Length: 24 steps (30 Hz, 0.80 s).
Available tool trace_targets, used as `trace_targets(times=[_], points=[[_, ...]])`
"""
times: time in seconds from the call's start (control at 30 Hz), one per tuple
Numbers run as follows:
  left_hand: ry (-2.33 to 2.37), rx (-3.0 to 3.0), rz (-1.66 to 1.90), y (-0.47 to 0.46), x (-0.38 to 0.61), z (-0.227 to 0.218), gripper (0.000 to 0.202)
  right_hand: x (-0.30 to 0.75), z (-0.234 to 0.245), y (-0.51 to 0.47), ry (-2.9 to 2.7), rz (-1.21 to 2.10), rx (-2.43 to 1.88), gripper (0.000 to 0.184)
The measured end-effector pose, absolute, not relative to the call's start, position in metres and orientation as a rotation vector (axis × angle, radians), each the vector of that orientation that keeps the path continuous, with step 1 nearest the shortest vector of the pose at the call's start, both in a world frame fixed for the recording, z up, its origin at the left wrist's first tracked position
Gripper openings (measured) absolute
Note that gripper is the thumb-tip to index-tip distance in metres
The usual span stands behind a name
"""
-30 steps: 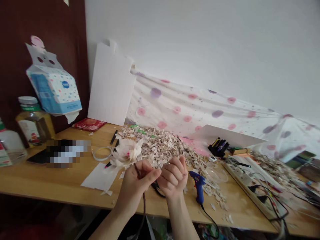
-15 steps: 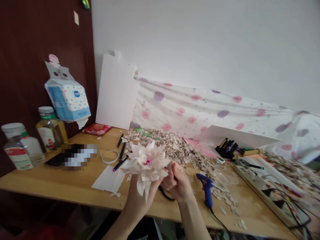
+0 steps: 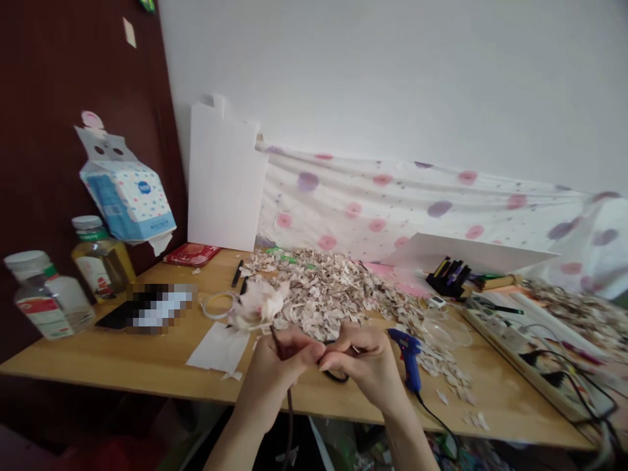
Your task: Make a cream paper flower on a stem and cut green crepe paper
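Note:
A pale flower with papery petals [image 3: 259, 304] tilts to the left above my left hand [image 3: 275, 366], and its thin brown stem [image 3: 289, 425] runs down through that hand. My left fingers are closed round the stem, thumb and forefinger pinched toward the right. My right hand [image 3: 366, 363] is closed in a pinch, its fingertips almost meeting the left ones; whatever it grips there is too small to make out. Just behind the fingertips a black loop [image 3: 339, 377] partly shows. Right of my right hand lies a blue glue gun [image 3: 408, 356] with its cord hanging over the table edge.
Heaped loose pale petals [image 3: 333, 288] cover the table's middle. At left are a white paper sheet [image 3: 218, 347], a clear tape ring [image 3: 217, 305], a phone [image 3: 147, 307] and two bottles [image 3: 52, 304]. A power strip tray [image 3: 534, 366] stands at right.
The flower has turned from facing me to tilting left, and its stem now shows below my left hand. My right hand has gone from a fist to a pinch at the left fingertips.

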<state>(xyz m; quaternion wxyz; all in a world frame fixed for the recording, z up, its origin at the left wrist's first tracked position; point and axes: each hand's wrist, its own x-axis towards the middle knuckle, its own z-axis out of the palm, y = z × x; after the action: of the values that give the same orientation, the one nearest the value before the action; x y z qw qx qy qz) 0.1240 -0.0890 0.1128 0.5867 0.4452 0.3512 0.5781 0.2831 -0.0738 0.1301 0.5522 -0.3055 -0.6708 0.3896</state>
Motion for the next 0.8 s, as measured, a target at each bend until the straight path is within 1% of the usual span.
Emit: trace_targets(times=[0.07,0.2,0.23,0.3,0.5,0.63,0.7,0.8], points=[[0.834,1.074,1.22,-0.087,0.123,0.112,0.039,0.288,0.133,-0.078,-1.702,0.835,-0.753,0.024],[0.848,1.191,1.054,-0.084,0.119,0.111,0.043,0.299,0.137,-0.079,-2.022,0.515,-0.786,0.053],[0.852,1.203,1.015,-0.084,0.119,0.11,0.044,0.302,0.137,-0.078,-2.079,0.448,-0.783,0.057],[0.873,1.197,0.956,-0.083,0.121,0.11,0.044,0.304,0.137,-0.077,-2.183,0.337,-0.794,0.059],[0.887,1.1,0.91,-0.08,0.129,0.104,0.05,0.297,0.135,-0.076,-2.375,0.041,-0.916,0.051],[0.864,0.994,0.876,-0.08,0.129,0.102,0.056,0.298,0.132,-0.073,-2.288,0.088,-0.905,0.054],[0.865,0.988,0.898,-0.08,0.13,0.101,0.056,0.302,0.13,-0.073,-2.158,0.145,-0.927,0.043],[0.902,1.073,0.993,-0.081,0.134,0.099,0.053,0.301,0.127,-0.076,-1.868,0.181,-0.998,0.019]])
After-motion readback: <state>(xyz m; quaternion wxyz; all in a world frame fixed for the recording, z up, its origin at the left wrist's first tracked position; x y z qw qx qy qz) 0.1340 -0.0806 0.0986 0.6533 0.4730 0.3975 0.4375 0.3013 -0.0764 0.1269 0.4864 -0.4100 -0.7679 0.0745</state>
